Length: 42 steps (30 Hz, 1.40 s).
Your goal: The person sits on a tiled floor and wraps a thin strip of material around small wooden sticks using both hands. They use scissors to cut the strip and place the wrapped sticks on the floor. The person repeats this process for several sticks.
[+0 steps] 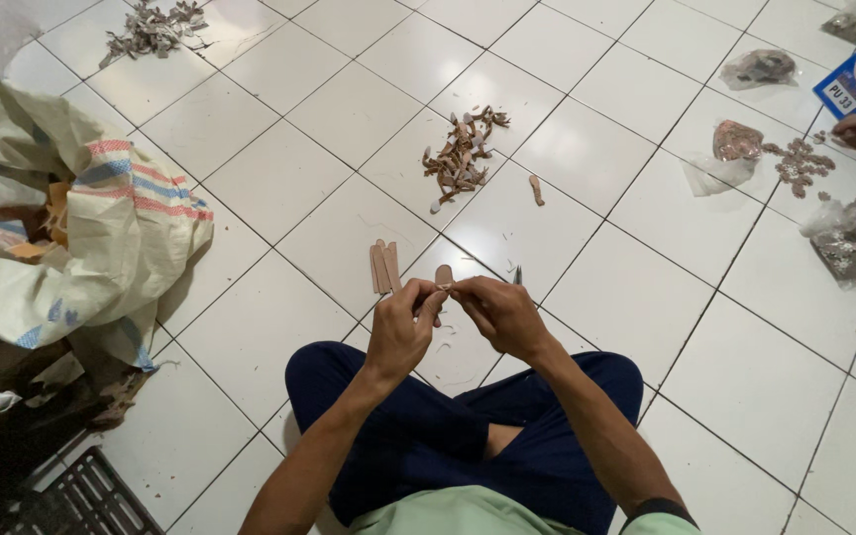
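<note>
Head view: left hand (400, 332) and right hand (500, 315) meeting over crossed legs, both grips pinched shut on one small flat wooden stick (443, 278), held above the floor tiles (279, 178). Looks like trimming or cleaning its edge; thin dark tool (517, 274) peeking past right fingers, hard to identify. Stick's rounded end pointing far, long axis running near-to-far. Next move probably needing a steady pinch and a slight turn. Finished sticks (384, 267) lying just left; shavings pile (463, 154) farther off.

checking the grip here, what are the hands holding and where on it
Both the left hand and right hand pinch a small flat wooden piece at its lower end; the blade's grip can't be told.
</note>
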### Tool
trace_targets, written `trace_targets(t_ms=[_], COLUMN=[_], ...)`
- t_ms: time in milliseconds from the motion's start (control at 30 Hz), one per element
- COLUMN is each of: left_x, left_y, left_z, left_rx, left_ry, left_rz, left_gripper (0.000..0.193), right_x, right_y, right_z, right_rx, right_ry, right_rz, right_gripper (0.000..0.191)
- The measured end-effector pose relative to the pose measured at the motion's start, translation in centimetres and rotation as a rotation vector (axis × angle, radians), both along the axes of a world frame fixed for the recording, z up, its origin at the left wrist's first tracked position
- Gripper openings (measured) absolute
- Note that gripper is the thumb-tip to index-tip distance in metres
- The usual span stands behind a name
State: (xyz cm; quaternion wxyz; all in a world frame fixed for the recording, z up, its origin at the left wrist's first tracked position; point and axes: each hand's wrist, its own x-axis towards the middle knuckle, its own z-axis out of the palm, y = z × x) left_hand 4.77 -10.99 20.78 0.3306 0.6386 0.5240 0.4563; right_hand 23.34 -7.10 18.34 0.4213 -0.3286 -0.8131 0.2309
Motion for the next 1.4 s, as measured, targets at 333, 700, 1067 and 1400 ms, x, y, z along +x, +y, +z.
trace_targets(t_ms=[333, 700, 1067, 1400], left_x=[1.1, -0.9, -0.5, -0.2], left_y=[0.3, 1.2, 1.6, 1.4], left_z=[-0.1, 1.0, -1.3, -0.8], left_rx=[0.000, 0.009, -0.351, -0.297], left_ry=[-0.104, 0.244, -0.440, -0.446], left_rz=[0.032, -0.034, -0.135, -0.160], left_gripper=[0.019, 0.022, 0.025, 0.037], right_x=[-0.8, -0.3, -1.2, -0.9], right_y=[-0.4, 0.3, -0.9, -1.0], right_z=[-0.4, -1.2, -0.7, -1.4], right_rx=[-0.393, -0.233, -0.482, -0.627], right_ry=[0.224, 0.093, 0.396, 0.486], right_rz=[-0.166, -0.136, -0.189, -0.192], right_gripper=[0.019, 0.017, 0.023, 0.027])
